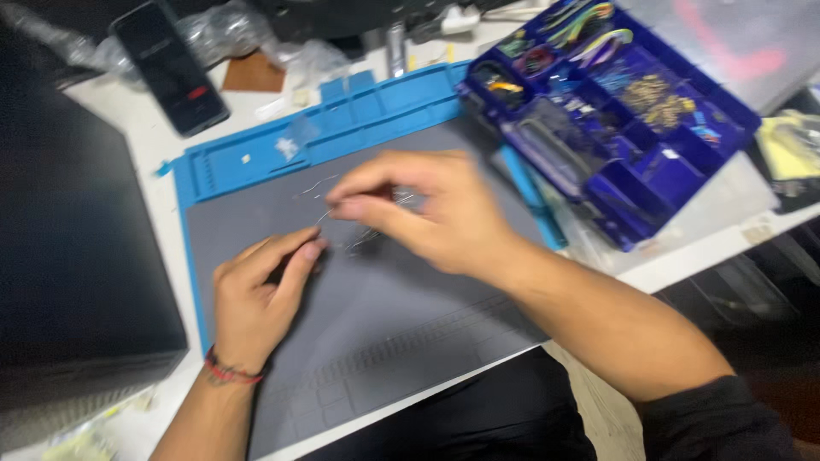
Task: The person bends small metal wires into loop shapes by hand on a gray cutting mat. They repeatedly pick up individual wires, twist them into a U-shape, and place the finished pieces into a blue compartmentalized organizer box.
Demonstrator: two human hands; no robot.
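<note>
We see the left hand point(256, 303) and right hand point(427, 213) meeting mid-mat, each closed in a pinch on thin wire point(342, 213), which lies just at eleven o'clock of centre on the grey work mat point(384, 324), though blur hides the exact hold. Bare mat spreads toward six o'clock up to the table's near edge, while the mat's blue rim point(256, 158) bounds it at twelve and nine. Around us, a black box point(77, 256) crowds nine o'clock, a phone point(171, 68) lies at eleven, and a blue parts tray point(615, 111) stands at two, near the right wrist.
</note>
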